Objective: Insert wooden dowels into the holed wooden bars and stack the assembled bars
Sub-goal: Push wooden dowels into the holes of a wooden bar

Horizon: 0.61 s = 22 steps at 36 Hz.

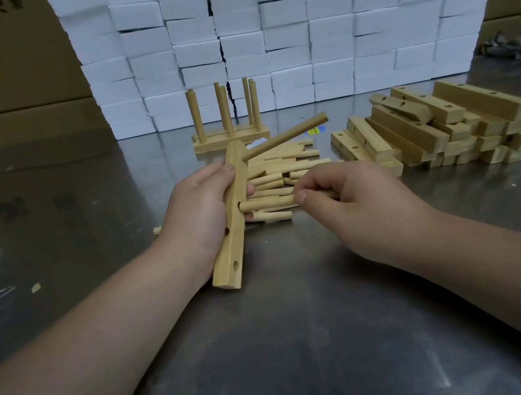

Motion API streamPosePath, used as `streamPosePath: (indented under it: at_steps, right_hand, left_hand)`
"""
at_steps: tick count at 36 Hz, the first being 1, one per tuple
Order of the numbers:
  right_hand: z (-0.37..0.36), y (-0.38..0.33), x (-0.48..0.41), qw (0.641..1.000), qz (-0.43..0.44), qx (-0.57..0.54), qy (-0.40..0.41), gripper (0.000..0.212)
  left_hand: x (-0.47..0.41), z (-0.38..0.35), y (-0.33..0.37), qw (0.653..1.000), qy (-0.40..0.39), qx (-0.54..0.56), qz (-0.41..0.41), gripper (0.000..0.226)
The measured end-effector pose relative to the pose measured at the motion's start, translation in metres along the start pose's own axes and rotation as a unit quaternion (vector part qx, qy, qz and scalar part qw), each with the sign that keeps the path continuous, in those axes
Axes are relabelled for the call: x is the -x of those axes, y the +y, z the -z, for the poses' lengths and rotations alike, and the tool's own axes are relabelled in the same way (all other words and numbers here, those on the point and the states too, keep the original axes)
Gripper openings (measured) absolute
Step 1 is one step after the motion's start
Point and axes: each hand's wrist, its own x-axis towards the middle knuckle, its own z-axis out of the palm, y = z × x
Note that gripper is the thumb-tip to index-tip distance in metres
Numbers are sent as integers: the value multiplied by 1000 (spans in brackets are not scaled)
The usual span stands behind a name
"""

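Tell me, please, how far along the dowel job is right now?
Done: a small finished stack with upright dowels stands at the back. In hand: the left hand grips a bar with a first dowel seated, and the right hand pinches a second dowel at the next hole. Left: two lower holes on that bar are empty, and loose dowels and a heap of bare bars wait.
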Motion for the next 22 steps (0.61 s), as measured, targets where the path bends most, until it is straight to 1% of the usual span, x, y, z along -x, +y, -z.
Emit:
streamPosePath:
  at_steps: [5, 10, 14, 22]
  right_hand:
    - [2, -1, 0, 1000, -10, -3, 3, 20]
    - [1, -3, 1, 1000, -16, -3, 8, 25]
    - [2, -6, 2, 1000, -18, -5, 11, 31]
    - [3, -7, 3, 999, -35, -14, 21, 35]
  left_hand:
    - [0, 0, -1, 1000, -4, -2, -6, 19]
    - [-1, 2, -2, 1000, -25, 3, -8, 31]
    - [-1, 3, -3, 999, -29, 3, -12, 35]
    - [-2, 5, -3, 999, -40, -30, -19, 22]
